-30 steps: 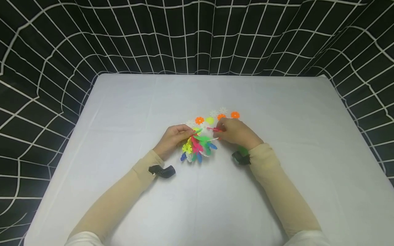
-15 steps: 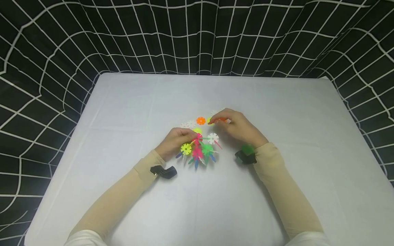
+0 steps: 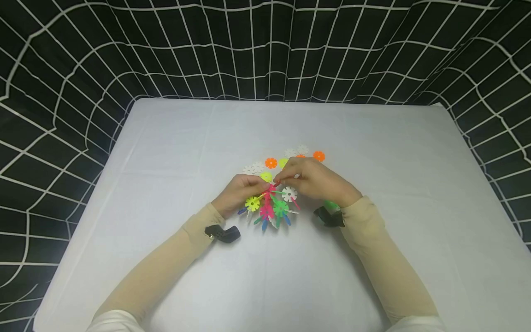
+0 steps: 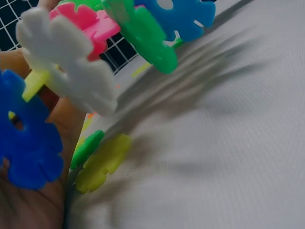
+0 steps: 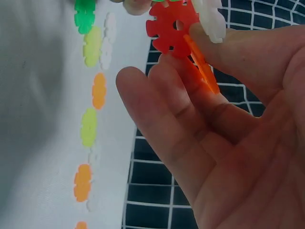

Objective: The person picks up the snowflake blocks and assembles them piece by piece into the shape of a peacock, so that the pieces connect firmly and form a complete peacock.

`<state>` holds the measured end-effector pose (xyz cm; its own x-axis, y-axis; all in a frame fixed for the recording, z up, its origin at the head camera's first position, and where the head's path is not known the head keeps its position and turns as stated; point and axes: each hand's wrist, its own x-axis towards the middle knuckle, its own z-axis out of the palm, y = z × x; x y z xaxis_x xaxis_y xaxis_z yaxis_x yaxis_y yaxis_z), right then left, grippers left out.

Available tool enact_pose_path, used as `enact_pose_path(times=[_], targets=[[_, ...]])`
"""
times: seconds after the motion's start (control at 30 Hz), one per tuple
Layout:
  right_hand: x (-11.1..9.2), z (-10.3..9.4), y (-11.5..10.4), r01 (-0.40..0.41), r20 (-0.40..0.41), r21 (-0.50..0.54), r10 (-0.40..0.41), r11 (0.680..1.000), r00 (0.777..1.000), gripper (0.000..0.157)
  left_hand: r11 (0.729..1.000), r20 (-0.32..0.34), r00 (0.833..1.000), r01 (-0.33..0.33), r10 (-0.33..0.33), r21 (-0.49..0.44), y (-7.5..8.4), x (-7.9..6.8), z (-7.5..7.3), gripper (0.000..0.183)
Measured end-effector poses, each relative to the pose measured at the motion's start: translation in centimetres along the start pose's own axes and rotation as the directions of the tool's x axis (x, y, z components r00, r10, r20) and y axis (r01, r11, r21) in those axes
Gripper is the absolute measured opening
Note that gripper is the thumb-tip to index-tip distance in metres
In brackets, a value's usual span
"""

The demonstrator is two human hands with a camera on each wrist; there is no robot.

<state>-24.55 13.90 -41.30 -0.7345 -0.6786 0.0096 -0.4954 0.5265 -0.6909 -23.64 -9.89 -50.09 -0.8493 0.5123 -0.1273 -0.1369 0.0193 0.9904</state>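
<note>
Grid curtain (image 3: pixel 257 57): black with white lines, hung in folds along the left, far and right sides
Tablecloth (image 3: pixel 394 152): white, faintly creased
Light: diffuse, soft shadows

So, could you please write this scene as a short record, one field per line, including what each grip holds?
Left grip: holds a multicoloured cluster of notched, flower-shaped plastic discs
Right grip: pinches an orange notched plastic disc
Contact: it appears to touch a red notched plastic disc; whether slotted in, cannot tell
Loose pieces: white discs, orange discs and yellow-green discs, all notched plastic
Surface: white cloth-covered table
Backdrop: black fabric with white grid lines
</note>
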Motion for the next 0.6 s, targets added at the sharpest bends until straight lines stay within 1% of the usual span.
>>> enact_pose_path(times=[0.2,0.4,0.5,0.6], targets=[[0.0,0.2,-0.2,0.026,-0.025,-0.016,-0.027,1.0,0.999,0.021,0.999,-0.03,0.999,-0.008,0.009,0.045,0.0,0.0,0.2,0.024],[0.3,0.8,-0.1,0.067,-0.067,-0.036,-0.069,0.997,0.995,0.02,1.0,-0.041,0.999,-0.023,0.023,0.004,-0.1,0.1,0.4,0.021],[0.4,1.0,-0.1,0.071,-0.076,-0.015,-0.072,0.997,0.994,0.021,1.0,-0.047,0.998,-0.028,0.027,-0.003,-0.1,0.1,0.5,0.019],[0.5,1.1,0.0,0.054,-0.07,0.008,-0.054,0.998,0.996,0.021,1.0,-0.05,0.998,-0.024,0.024,0.001,0.0,0.0,0.4,0.016]])
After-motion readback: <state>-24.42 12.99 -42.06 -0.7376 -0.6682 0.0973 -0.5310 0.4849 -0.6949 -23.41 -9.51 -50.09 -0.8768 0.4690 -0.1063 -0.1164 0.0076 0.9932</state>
